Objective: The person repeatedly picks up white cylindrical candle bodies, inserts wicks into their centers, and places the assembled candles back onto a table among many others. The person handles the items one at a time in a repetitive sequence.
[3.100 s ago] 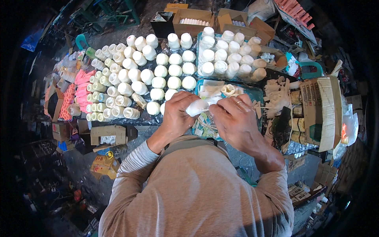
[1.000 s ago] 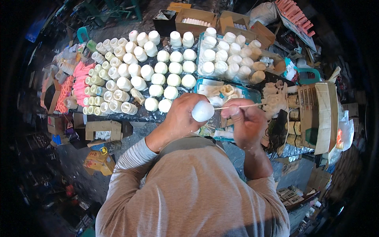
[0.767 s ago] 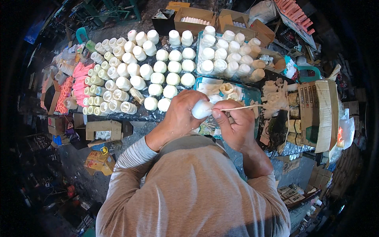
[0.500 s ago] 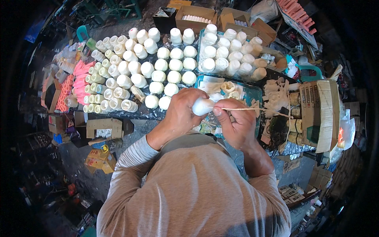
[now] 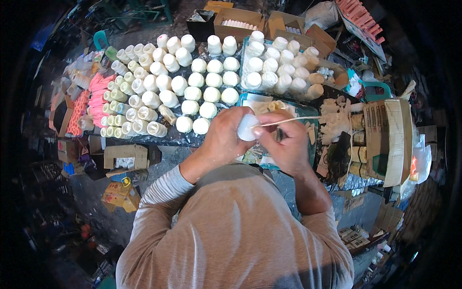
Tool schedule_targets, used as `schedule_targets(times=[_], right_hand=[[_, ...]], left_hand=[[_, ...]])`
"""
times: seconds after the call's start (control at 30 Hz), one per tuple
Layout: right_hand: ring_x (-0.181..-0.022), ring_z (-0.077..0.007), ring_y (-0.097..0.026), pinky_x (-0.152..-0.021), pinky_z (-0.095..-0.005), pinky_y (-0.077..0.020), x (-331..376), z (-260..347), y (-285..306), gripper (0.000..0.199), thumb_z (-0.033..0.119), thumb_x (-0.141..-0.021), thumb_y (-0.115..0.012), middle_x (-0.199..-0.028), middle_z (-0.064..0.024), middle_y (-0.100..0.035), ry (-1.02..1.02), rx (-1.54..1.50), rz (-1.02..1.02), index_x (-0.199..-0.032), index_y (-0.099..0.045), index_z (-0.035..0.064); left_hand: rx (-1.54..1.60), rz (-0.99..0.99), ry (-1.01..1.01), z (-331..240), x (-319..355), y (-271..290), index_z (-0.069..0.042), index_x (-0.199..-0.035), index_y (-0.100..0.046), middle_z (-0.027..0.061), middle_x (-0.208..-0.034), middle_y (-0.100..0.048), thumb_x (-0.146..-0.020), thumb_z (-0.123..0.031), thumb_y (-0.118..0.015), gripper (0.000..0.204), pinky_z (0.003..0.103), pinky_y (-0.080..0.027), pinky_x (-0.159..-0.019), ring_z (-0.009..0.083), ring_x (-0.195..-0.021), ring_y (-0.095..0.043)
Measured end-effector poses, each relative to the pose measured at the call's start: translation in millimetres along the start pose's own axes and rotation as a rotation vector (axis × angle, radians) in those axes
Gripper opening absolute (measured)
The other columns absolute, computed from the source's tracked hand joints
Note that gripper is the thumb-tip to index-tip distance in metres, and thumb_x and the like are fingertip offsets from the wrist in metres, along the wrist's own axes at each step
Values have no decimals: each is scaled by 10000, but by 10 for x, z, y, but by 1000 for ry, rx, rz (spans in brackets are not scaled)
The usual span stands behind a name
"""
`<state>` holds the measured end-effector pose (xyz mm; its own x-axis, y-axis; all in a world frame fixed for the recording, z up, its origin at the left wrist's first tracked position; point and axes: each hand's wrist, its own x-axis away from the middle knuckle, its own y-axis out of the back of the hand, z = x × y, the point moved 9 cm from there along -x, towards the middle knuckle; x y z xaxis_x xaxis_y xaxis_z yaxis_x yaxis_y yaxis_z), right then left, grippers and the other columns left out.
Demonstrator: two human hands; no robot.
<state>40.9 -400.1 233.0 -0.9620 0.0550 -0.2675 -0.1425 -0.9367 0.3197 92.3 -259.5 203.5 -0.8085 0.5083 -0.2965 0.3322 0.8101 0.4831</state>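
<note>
My left hand (image 5: 222, 135) is wrapped round a white wax candle (image 5: 246, 127), whose round end is turned up toward me. At that end, the thumb and fingers of my right hand (image 5: 290, 147) pinch a pale string wick (image 5: 299, 118). The wick's loose length runs off to the right, past my right hand. Both hands are above the near edge of a teal tray (image 5: 308, 153) holding pale wax pieces. My left palm hides part of the candle's side.
Rows of white candles (image 5: 210, 94) stand on the dark table, left of the hands. Another teal tray (image 5: 244, 72) behind holds more white cylinders. Pink sticks (image 5: 99, 84) lie at the far left. On the right are wax scraps (image 5: 332, 120) and a cardboard box (image 5: 378, 139).
The candle has turned so its end shows more fully. My right hand has shifted slightly, and the loose wick has swung away from me, now arching higher.
</note>
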Motion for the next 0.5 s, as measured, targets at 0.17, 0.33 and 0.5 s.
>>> schedule_targets(times=[0.17, 0.33, 0.5], right_hand=[[-859, -177, -699, -763, -295, -547, -32, 113, 9, 105, -2, -925, -760, -965, -125, -756, 50, -21, 35, -1028, -766, -19], [-863, -160, -695, -763, -285, -544, -71, -8, -108, 114, 9, -938, -752, -984, -120, -759, -48, 13, 33, -1048, -765, -22], [-854, -126, -686, -744, -276, -544, -77, -60, 88, 104, 41, -947, -757, -954, -96, -749, -70, -84, -21, -1032, -761, -20]], left_hand=[[-37, -5, -66, -35, 16, -7, -16, -1160, -655, 188, -1029, -730, -659, -68, -898, 559, 425, -579, -845, 368, -952, -734], [-49, -10, -36, 43, -4, -34, -18, -1168, -656, 191, -1030, -730, -659, -85, -898, 568, 426, -577, -853, 370, -949, -732], [-68, 3, -33, 62, 8, -59, -23, -1181, -660, 190, -1029, -732, -666, -91, -888, 568, 424, -582, -843, 373, -942, -737]])
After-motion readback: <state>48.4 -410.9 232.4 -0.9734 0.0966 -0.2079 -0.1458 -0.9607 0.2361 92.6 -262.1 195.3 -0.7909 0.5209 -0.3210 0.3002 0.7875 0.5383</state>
